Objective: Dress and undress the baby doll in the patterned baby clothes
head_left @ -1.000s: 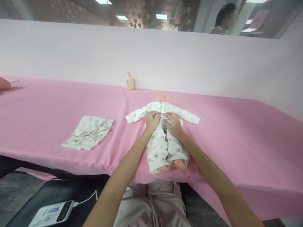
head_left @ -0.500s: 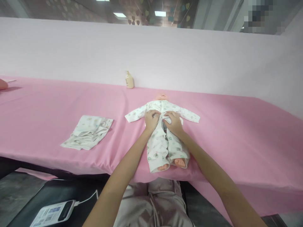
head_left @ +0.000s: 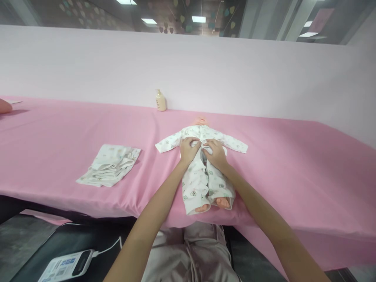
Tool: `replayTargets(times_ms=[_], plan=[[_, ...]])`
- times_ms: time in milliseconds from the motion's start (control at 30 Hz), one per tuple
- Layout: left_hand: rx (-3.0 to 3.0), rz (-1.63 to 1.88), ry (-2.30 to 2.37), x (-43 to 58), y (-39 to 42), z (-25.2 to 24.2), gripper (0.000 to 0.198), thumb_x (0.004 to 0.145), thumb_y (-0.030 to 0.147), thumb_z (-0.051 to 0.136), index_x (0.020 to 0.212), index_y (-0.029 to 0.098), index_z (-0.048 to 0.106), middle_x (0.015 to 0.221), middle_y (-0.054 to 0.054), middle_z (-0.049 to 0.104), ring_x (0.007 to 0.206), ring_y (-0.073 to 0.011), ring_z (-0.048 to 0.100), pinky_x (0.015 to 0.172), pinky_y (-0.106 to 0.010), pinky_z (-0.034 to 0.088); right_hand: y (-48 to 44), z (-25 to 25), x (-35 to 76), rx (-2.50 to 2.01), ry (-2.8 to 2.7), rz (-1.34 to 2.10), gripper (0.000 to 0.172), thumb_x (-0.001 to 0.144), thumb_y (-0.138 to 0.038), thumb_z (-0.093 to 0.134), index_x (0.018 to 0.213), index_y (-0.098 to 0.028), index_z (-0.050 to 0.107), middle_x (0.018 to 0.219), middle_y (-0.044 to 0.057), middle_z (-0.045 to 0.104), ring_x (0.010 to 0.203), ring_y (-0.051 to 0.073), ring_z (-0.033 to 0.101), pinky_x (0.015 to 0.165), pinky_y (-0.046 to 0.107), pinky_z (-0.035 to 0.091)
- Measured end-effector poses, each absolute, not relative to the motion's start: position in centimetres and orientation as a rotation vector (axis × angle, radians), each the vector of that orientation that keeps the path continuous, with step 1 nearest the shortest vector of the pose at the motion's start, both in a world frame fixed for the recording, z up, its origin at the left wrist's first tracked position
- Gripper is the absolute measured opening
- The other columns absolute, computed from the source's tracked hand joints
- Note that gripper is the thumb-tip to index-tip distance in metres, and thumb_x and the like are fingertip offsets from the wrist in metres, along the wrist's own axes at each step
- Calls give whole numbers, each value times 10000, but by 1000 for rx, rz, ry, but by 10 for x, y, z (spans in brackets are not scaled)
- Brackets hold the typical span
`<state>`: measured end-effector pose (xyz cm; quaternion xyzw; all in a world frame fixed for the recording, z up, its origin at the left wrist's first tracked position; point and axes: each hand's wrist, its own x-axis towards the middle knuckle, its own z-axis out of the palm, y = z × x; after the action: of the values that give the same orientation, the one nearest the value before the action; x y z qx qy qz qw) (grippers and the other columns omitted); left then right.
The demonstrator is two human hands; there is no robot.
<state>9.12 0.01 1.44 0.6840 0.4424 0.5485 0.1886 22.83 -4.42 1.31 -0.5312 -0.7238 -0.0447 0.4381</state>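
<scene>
A baby doll [head_left: 201, 121] lies on its back on the pink cloth, dressed in a white patterned outfit [head_left: 195, 184] with sleeves spread wide. Its feet show at the leg openings near the table's front edge. My left hand [head_left: 189, 149] and my right hand [head_left: 215, 152] rest at the doll's waist, close together, fingers bent and pinching the fabric at the front of the outfit. Below them the front gapes between the legs. The fingertips are partly hidden in the cloth folds.
Folded patterned cloth [head_left: 110, 164] lies on the pink table cover [head_left: 58, 137] at the left. A pump bottle [head_left: 160, 101] stands by the back wall. A white device with a cable [head_left: 69, 266] is on a black seat at the lower left.
Both hands stay at the doll's waist, with only tiny finger movement. The view has tilted very slightly.
</scene>
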Motion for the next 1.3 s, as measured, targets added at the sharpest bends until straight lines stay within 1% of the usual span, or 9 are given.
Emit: replayTargets(times_ms=[167,367,533,1000,1300], plan=[[1920,1527,1257,91,2,13,72,755,262,623,789,219,669,899,-11,690,952,-196,568,965,-360,345,-45,13,228,-1325,-1790,-109,89,790,-226,562,842,-194,626,1072,91,633,1053,237,536,951,384,386],[1905,1521,1272,91,0,15,71,752,255,624,776,216,678,901,-15,691,963,-201,562,962,-359,352,-44,12,228,-1320,-1798,-122,78,797,-223,560,837,-200,623,1067,84,636,1046,237,543,946,387,393],[1910,1504,1287,91,2,14,72,756,256,622,771,214,678,894,-2,694,960,-187,565,963,-349,354,-42,10,229,-1276,-1786,-158,63,788,-223,574,823,-202,622,1041,80,646,1015,247,555,922,409,413],[1916,1511,1295,91,1,15,76,761,254,617,766,210,678,884,2,695,949,-184,570,946,-333,374,-42,9,230,-1265,-1799,-168,83,791,-224,560,846,-202,618,1035,84,644,1022,252,553,927,419,417],[1925,1501,1297,91,0,15,79,766,264,611,767,219,675,885,6,694,950,-184,568,952,-336,365,-40,9,230,-1254,-1805,-192,90,797,-224,556,857,-194,616,1043,85,643,1027,244,553,925,394,417]])
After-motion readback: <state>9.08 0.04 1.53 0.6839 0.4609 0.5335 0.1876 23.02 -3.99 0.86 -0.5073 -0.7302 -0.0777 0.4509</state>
